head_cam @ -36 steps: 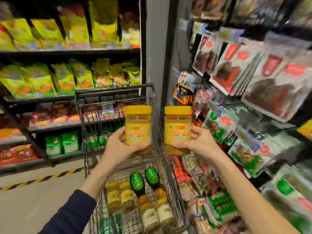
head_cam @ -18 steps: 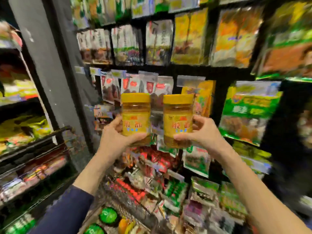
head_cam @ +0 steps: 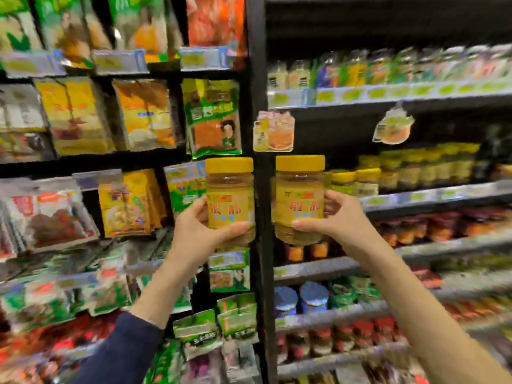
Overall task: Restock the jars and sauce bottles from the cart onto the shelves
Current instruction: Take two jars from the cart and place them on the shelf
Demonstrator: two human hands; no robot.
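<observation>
I hold two matching jars upright at chest height, each with a yellow lid and a yellow label with red characters. My left hand [head_cam: 198, 234] grips the left jar [head_cam: 230, 189] round its lower half. My right hand [head_cam: 336, 223] grips the right jar [head_cam: 299, 189] the same way. Both jars hang in the air in front of the black upright [head_cam: 257, 79] between two shelf bays. Behind the right jar, a shelf [head_cam: 432, 199] carries a row of similar yellow-lidded jars [head_cam: 368, 180]. The cart is out of view.
The left bay holds hanging snack packets [head_cam: 144, 115] on pegs. The right bay has several shelves of jars and bottles, with red-lidded jars [head_cam: 443, 225] below the yellow ones and blue-lidded jars [head_cam: 299, 297] lower still. Paper promo tags [head_cam: 273, 131] hang off the shelf edges.
My view has swung right, from the cart past the packet racks to the jar shelves. Both hands kept their jars side by side in front of me.
</observation>
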